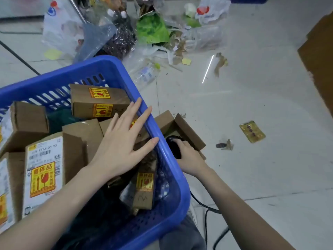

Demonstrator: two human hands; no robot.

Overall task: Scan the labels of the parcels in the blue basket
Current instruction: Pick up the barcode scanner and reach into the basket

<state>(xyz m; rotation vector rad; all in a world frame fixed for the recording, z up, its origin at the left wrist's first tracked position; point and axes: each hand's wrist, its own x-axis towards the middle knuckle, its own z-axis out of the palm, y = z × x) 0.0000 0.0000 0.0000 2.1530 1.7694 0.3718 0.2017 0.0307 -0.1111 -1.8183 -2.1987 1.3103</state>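
A blue basket point(126, 73) fills the lower left, packed with several brown cardboard parcels bearing yellow fragile stickers. One parcel point(98, 102) lies at the back of the basket, and a tall parcel point(45, 170) with a white barcode label stands at the front left. My left hand point(122, 141) hovers flat over the parcels near the basket's right rim, fingers spread, holding nothing. My right hand point(189, 156) is outside the basket, just right of its rim, closed around a black handheld scanner point(173, 145) whose cable trails down toward me.
An open cardboard box point(183, 127) sits on the floor beside the scanner. A heap of plastic bags and litter point(144, 29) lies beyond the basket. A gold packet point(252, 131) lies on the tiled floor, and a brown cardboard sheet point(319, 56) stands at the right edge.
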